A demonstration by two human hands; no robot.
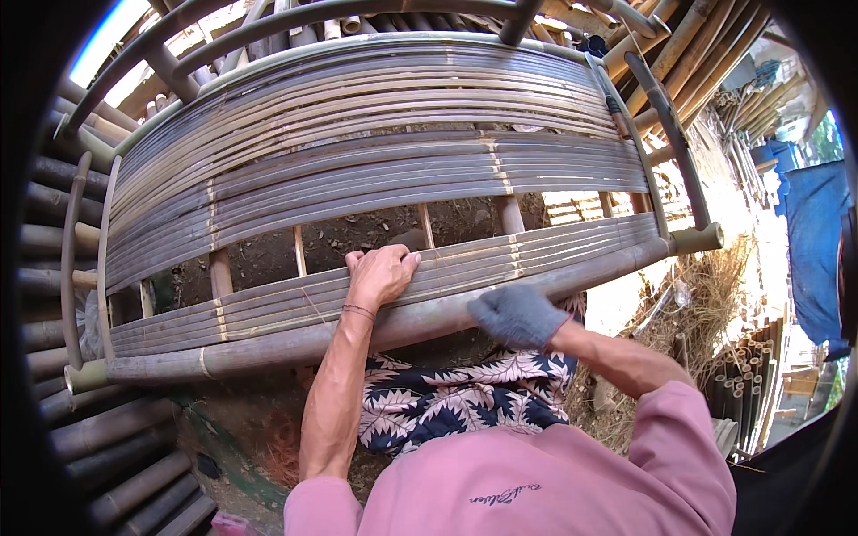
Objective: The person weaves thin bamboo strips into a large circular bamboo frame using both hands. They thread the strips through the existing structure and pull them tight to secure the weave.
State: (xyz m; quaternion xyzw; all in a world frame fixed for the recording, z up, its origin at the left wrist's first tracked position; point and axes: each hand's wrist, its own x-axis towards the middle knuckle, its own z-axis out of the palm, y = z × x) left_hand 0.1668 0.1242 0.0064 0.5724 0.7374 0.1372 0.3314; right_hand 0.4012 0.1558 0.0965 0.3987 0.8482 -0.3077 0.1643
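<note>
Behind round brown bamboo rail (pixel 429 327): grey bamboo slats (pixel 393 174) laid, coverage seemingly incomplete | bare left hand (pixel 380 274), grey-gloved right hand (pixel 518 317): grips unclear

Daylight enters from the right, whitening the ground (pixel 621 268) there; glare also burns at the far left. The stacked poles (pixel 58 239) on the left sit in dim shade. Fisheye distortion bows the slats (pixel 357 185), and black vignetting swallows the corners.

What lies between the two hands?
Between the bare left hand and the gloved right hand, the head view shows bamboo slats and part of the thick front pole.
</note>
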